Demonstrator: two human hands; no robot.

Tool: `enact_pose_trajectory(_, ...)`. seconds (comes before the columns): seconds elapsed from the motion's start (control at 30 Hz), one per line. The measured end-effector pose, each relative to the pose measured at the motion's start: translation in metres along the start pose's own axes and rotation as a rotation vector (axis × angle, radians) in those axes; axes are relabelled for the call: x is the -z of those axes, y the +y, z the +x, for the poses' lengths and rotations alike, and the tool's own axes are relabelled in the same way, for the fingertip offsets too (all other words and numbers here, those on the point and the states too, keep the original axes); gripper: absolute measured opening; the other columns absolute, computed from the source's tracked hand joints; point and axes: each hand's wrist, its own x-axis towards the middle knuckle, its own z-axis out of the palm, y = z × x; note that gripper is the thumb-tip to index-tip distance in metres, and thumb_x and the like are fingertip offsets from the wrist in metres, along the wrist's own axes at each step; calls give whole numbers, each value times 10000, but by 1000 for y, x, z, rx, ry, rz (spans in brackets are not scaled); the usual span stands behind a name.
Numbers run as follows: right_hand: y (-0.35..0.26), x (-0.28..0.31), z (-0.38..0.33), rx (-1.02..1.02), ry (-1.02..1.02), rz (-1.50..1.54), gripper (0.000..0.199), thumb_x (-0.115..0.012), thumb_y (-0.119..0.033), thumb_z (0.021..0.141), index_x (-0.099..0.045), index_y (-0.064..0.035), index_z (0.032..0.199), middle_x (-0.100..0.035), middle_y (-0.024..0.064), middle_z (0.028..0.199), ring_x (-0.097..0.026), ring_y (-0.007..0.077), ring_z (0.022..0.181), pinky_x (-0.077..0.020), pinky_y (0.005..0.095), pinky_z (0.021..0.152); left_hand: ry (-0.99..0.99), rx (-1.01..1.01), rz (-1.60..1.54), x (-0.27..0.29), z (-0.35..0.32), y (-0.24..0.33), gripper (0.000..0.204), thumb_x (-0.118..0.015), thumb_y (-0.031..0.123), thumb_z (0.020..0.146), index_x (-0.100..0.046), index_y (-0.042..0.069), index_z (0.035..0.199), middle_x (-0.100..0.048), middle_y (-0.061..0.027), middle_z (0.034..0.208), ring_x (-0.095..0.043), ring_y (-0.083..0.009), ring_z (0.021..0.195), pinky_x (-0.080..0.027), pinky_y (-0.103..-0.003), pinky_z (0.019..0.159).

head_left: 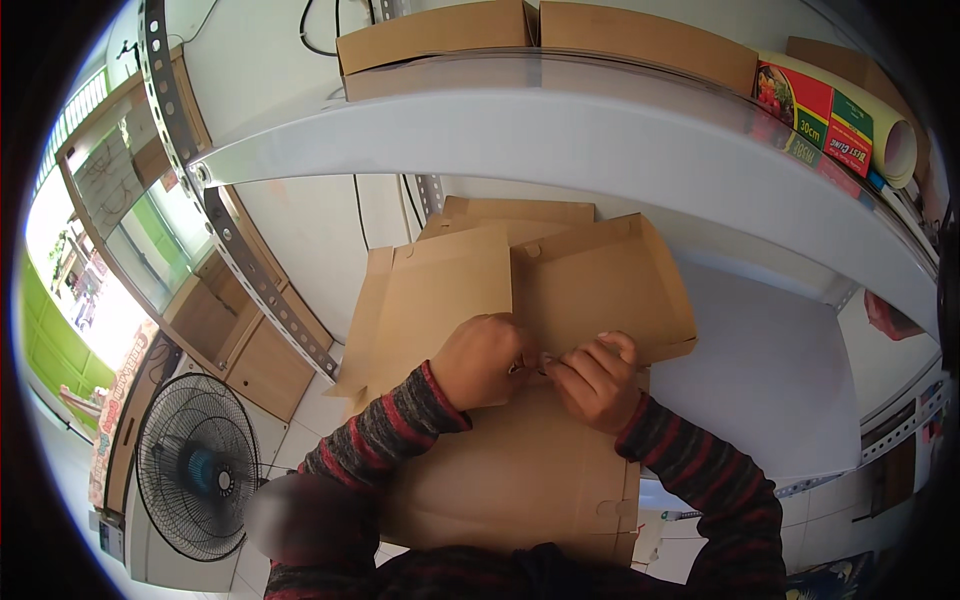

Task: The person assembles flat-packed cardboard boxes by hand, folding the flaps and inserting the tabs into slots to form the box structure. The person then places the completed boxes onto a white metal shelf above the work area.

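Observation:
A partly folded brown cardboard box [590, 285] lies in front of me, its right half raised into shallow walls. The box's flat lid panel [440, 275] spreads to the left. My left hand [487, 360] is closed in a fist at the near edge, where the two halves meet. Close beside it, my right hand [597, 382] pinches the same near edge with bent fingers. The fingers hide the exact fold between them. Under my wrists lies a flat cardboard sheet [510, 480], reaching toward my body.
More flat cardboard [560, 210] lies behind the box. A white shelf edge [560, 130] crosses above my hands, carrying cardboard boxes [440, 45] and a red-green carton [815, 110]. A metal post [235, 235] and a black fan [197, 467] stand at the left.

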Motion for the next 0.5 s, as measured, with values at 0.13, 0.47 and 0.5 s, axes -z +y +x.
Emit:
enact_pose_trajectory(0.13,-1,-1,4,-16,34,-21,101,-645,-126,848,-687,-121,941,-579,-36,853,-587,109,821,-354,410,974,-10,-26,-39,-1,0,-4,69,-735,123,733,-712,63,759,-667,-138,744,-642,-332,710,-515,-406,653)
enact_pose_trajectory(0.47,-2,0,3,23,-23,-26,65,-643,-144,860,-677,-146,915,-571,-48,846,-582,98,828,-332,404,991,-164,41,-87,-13,10,-23,117,-682,201,860,-699,90,894,-627,-66,958,-561,-296,1043,-425,-441,944)
enact_pose_trajectory(0.5,-5,0,5,7,-37,-34,62,-641,-144,862,-675,-147,913,-570,-50,847,-581,98,828,-330,405,993,-181,59,-69,-16,10,-25,121,-678,208,863,-703,101,914,-613,-61,1016,-533,-294,1089,-399,-458,971)
